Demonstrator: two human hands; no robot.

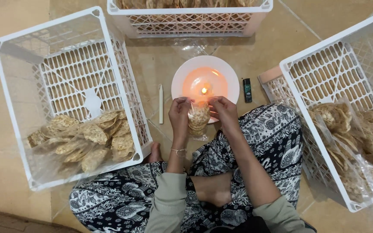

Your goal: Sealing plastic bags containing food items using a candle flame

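Note:
My left hand (179, 115) and my right hand (223, 110) both pinch the top of a small clear plastic bag of round crackers (198, 118). They hold the bag's open edge close to a burning candle flame (203, 90). The candle stands on a white plate (229, 75) on the tiled floor in front of my crossed legs.
A white plastic crate (31, 47) at left holds sealed cracker bags (87, 140). Another white crate (324, 64) at right holds more cracker bags (346, 129). A third crate (191, 19) stands beyond the plate. An unlit white candle (161, 103) and a dark lighter (247, 90) lie beside the plate.

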